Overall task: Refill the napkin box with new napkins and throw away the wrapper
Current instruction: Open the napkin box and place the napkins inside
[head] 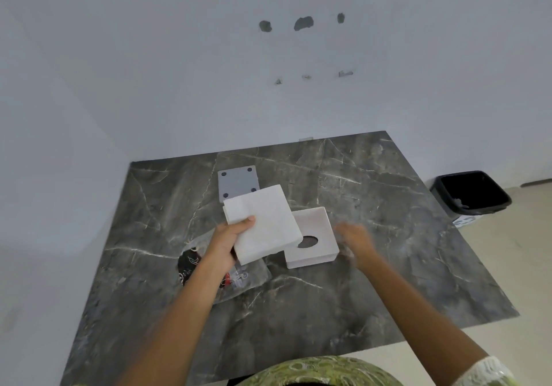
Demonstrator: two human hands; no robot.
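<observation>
Head view: napkins [263, 224] overhanging box [313, 236], seemingly.

1. I am holding a thick square stack of white paper napkins [263, 224] in my left hand [228, 240], thumb lying on top near its corner, fingers hidden underneath.
2. I am keeping the stack tilted above the dark grey marble-patterned table [373, 281], where it is overlapping a white square napkin box shell with an oval hole [316, 237].
3. My right hand [357, 240] is hovering just right of that shell, blurred, fingers loosely spread and empty.
4. A crumpled clear plastic wrapper with black and red print [239, 278] is lying under my left wrist.
5. A grey square base plate with four dark dots [237, 181] is sitting behind the stack.
6. A black square waste bin [470, 194] is standing on the floor right of the table.
</observation>
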